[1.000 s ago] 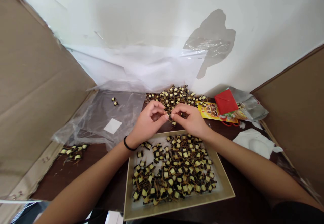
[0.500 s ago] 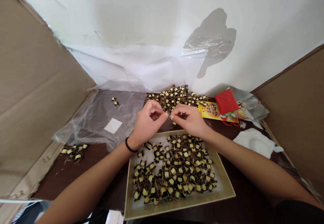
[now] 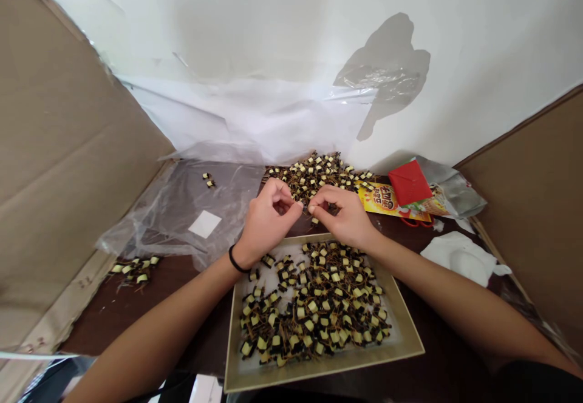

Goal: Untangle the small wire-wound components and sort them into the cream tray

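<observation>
At the near middle, a shallow tray (image 3: 414, 345) rests on the dark table (image 3: 191, 306), filled with small black-and-yellow parts (image 3: 319, 306) with thin brown wires; the pile is thick at its middle and right, with some pale floor showing at its far left. Just beyond the tray's far rim, the left hand (image 3: 271, 215) and right hand (image 3: 348, 218) nearly meet. The left thumb and index finger are pinched narrow around a tiny piece (image 3: 304, 204), too small to make out. The right thumb and index finger are also closed at the tips, just beside it; whether they grip it too, I cannot tell. A black band (image 3: 237, 260) circles the left wrist.

To the left lies a small cluster (image 3: 136, 268) of similar parts. Farther, a clear plastic sheet (image 3: 168, 209) bears a white square (image 3: 204, 224) and two loose parts (image 3: 209, 180). To the right are a crumpled white tissue (image 3: 458, 257), red loops (image 3: 416, 223), a yellow packet (image 3: 378, 201), a silver bag (image 3: 462, 190) and a red packet (image 3: 408, 182). Beyond the hands, a larger heap (image 3: 321, 171) lies near the white wall (image 3: 255, 33).
</observation>
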